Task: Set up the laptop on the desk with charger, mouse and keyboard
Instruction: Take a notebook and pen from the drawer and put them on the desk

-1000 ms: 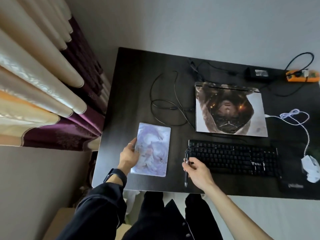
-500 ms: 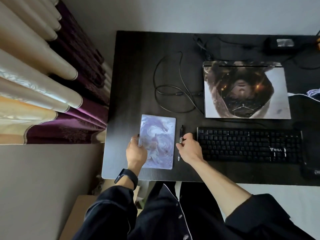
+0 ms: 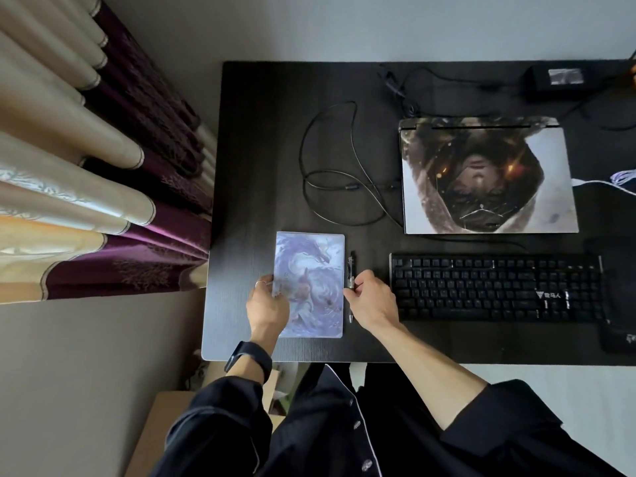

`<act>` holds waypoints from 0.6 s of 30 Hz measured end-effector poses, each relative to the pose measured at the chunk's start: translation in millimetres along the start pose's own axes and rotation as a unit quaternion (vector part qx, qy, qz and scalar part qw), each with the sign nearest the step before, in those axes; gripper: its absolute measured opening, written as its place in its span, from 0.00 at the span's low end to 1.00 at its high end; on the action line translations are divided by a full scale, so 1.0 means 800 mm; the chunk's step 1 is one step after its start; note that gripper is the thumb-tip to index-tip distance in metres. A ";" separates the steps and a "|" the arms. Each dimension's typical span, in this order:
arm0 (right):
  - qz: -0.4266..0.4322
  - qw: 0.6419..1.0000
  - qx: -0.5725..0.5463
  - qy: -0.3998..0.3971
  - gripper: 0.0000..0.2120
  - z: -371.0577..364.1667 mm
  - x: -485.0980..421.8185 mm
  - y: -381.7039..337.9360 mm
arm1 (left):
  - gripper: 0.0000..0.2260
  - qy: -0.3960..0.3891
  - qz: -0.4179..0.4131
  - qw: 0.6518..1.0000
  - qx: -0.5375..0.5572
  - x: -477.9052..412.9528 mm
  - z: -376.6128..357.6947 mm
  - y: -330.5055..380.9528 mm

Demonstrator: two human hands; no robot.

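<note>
Left hand gripped the notebook by its left edge, flat on the counter. Right hand pinched the pen beside it. Keyboard lay just right of that hand, the closed laptop beyond it, the charger farther back.

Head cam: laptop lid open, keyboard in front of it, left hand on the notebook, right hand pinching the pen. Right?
Not quite: the laptop lid is closed, its printed cover facing up, as the head view shows. The rest holds: keyboard in front of it, left hand on the notebook, right hand pinching the pen.
</note>
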State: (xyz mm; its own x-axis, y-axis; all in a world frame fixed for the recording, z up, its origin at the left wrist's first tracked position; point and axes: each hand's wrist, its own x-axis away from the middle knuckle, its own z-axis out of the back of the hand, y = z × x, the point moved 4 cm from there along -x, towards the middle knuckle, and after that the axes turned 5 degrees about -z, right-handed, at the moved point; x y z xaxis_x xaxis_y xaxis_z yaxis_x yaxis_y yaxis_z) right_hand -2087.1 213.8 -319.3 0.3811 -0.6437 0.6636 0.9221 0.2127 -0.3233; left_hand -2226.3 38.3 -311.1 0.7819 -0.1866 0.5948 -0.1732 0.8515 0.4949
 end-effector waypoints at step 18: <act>0.001 1.000 0.004 0.010 0.11 -0.007 0.007 0.002 | 0.21 0.009 -0.012 0.997 -0.076 0.008 -0.008 -0.010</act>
State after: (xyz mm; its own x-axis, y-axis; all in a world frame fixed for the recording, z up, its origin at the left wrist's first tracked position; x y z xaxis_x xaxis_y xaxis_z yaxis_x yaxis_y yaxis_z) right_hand -2084.1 206.5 -320.0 0.3808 -0.6583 0.6494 0.9223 0.2199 -0.3179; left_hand -2215.9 33.7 -315.1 0.7953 -0.2006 0.5721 -0.0621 0.9117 0.4061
